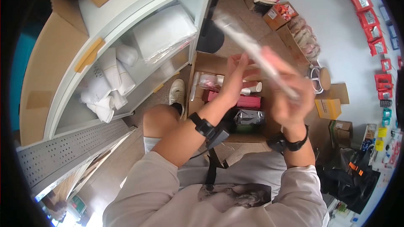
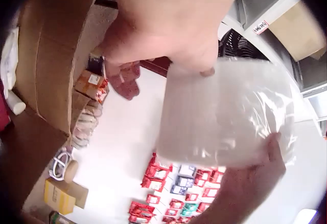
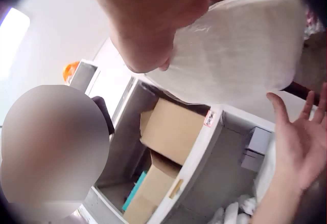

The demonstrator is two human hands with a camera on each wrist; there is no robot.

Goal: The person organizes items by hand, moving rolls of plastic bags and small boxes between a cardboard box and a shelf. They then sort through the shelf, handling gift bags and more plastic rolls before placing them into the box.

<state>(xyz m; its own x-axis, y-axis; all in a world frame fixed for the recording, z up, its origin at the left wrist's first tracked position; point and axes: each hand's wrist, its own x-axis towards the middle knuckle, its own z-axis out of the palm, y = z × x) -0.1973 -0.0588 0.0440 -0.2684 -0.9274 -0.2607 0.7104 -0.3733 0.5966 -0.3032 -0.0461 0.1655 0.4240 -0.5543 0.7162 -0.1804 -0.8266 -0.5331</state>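
Observation:
My right hand (image 1: 292,94) grips a flat white pack in clear plastic (image 1: 252,50), raised above an open cardboard box (image 1: 191,69). The pack is seen nearly edge-on and blurred in the head view. Its broad white face (image 2: 214,116) shows in the left wrist view, with right-hand fingers on the loose plastic at one end. Near the pack's other end, my left hand (image 3: 301,144) has its fingers spread and holds nothing. Inside the box below lie a pink box (image 1: 248,101), white rolls (image 1: 252,87) and a dark plastic-wrapped pack (image 1: 249,117).
To the left stands a white shelf unit (image 1: 202,0) with white wrapped bundles (image 1: 111,73) and a large white pack (image 1: 164,27). Small cartons (image 1: 280,14) line the floor by the wall, near a yellow box (image 1: 328,108). Red packets (image 1: 366,12) hang on the right wall.

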